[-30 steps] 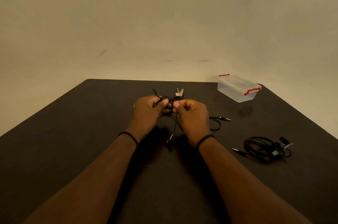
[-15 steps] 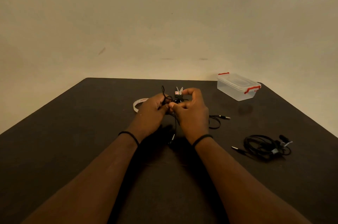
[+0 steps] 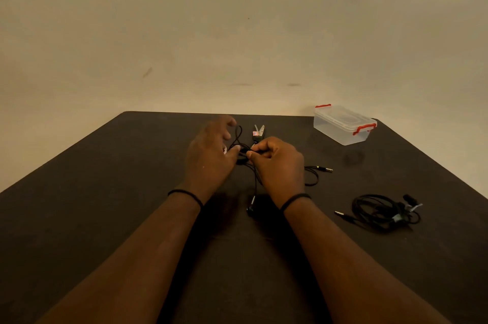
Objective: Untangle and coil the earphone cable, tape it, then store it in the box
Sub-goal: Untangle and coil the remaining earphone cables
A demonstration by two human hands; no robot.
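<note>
The person is working at the untangling-and-coiling step, with taping and boxing not yet begun. Both hands are meeting just in front of the scissors (image 3: 258,133), which I am taking as the landmark on the dark table (image 3: 92,204). The right hand (image 3: 277,162) is pinching the black earphone cable (image 3: 244,156) between thumb and curled fingers, right below the scissors. The left hand (image 3: 211,154) is sitting just left of the scissors; its thumb is touching the small bundle while its upper fingers are lifting and spreading (they are blurred, so whether they are holding a loop I cannot tell). A thin loop is rising above the bundle beside the scissors, a strand is trailing toward the person and ending in an earbud (image 3: 250,208), and the plug end (image 3: 323,169) is lying to the right of the scissors.

A second coiled cable (image 3: 380,211) is resting well to the right of the scissors and nearer the person, seemingly already bound. The clear box (image 3: 343,125), lid on with red clips, is standing to the right of the scissors near the far edge.

Judging from this, the next move is calling for the left fingers to catch the loose strand and lay another turn onto the bundle while the right hand is keeping its pinch firm, lest the coil spring apart.
</note>
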